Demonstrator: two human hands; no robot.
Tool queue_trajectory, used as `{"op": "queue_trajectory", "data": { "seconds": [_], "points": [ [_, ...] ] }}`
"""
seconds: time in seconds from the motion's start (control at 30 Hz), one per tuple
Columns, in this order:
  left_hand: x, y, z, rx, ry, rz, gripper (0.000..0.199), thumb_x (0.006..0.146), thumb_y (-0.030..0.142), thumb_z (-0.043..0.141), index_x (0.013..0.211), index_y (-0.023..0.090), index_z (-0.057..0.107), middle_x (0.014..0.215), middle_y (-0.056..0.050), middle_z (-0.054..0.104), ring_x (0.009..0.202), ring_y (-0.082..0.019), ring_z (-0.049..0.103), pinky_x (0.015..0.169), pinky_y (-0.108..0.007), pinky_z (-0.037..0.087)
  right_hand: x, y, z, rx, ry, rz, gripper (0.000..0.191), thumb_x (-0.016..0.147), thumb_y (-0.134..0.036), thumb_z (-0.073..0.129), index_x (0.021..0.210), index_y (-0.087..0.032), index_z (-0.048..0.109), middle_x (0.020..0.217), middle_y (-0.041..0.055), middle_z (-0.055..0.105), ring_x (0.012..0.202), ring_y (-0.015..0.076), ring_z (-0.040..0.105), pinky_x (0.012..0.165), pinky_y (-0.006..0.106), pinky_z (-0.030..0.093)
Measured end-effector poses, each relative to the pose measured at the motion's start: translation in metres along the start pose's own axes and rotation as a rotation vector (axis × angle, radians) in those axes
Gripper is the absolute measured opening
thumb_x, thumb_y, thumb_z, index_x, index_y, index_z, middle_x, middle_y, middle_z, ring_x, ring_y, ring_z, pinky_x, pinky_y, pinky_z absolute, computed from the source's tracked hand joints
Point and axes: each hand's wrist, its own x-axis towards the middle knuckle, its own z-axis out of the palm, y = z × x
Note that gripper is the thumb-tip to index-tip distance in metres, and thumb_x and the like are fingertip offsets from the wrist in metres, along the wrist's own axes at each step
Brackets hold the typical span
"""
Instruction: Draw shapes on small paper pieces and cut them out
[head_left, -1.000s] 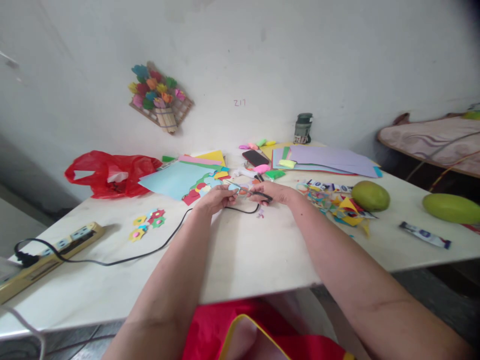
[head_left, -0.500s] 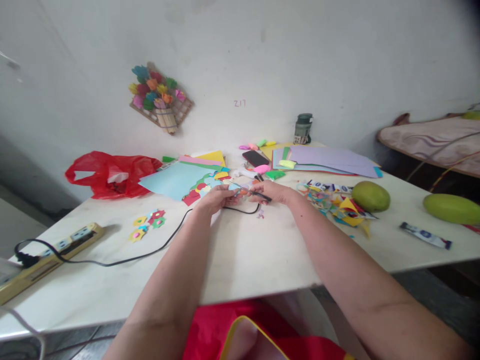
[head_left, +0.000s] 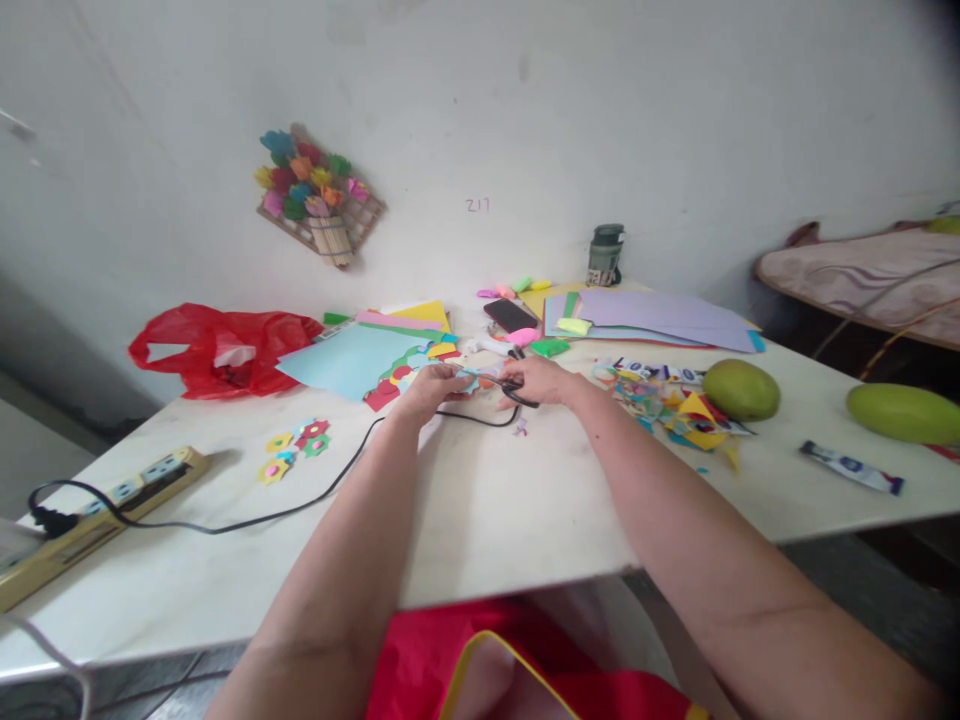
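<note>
Above the middle of the table, my right hand (head_left: 541, 380) is closed around black-handled scissors (head_left: 528, 401). Their blades point left toward my left hand (head_left: 437, 386), whose fingers pinch a small pale-blue piece of paper (head_left: 469, 381). Blades and paper meet between the hands; the exact cut edge is too small to make out. Just beyond my left hand lie colourful paper cutouts (head_left: 385, 392) in red, green and yellow. A small purple scrap (head_left: 521, 427) rests on the table below the scissors.
A black cable (head_left: 300, 512) runs from the power strip (head_left: 161, 478) toward my hands. Paper flowers (head_left: 274, 468) lie at left, near a red plastic bag (head_left: 217, 345). On the right are paper scraps (head_left: 694, 420), mangoes (head_left: 742, 391) and a glue tube (head_left: 851, 468). Behind sits a phone (head_left: 510, 316).
The scissors have turned slightly in my right hand, and their handles look wider apart. My left hand has shifted a little left. The things on the table stay in place.
</note>
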Motion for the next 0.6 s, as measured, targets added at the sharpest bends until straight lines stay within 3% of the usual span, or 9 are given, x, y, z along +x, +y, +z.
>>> {"op": "queue_trajectory", "data": {
  "seconds": [0.33, 0.6],
  "points": [
    [-0.001, -0.001, 0.001, -0.086, -0.048, -0.007, 0.032, 0.054, 0.032, 0.082, 0.068, 0.01, 0.065, 0.066, -0.004, 0.067, 0.067, -0.015, 0.065, 0.075, -0.031, 0.052, -0.001, -0.002, 0.0, -0.018, 0.034, 0.02, 0.041, 0.053, -0.046, 0.076, 0.082, -0.019, 0.067, 0.065, -0.0013, 0.056, 0.061, 0.0124, 0.047, 0.055, 0.023, 0.032],
    [-0.001, -0.002, 0.001, -0.147, -0.079, -0.046, 0.028, 0.059, 0.03, 0.08, 0.066, 0.011, 0.061, 0.065, -0.005, 0.067, 0.069, -0.017, 0.067, 0.077, -0.032, 0.052, 0.006, 0.013, 0.007, 0.334, -0.088, -0.052, 0.042, 0.056, -0.046, 0.073, 0.083, -0.015, 0.067, 0.067, -0.0022, 0.053, 0.059, 0.0094, 0.045, 0.054, 0.023, 0.036]
  ]
}}
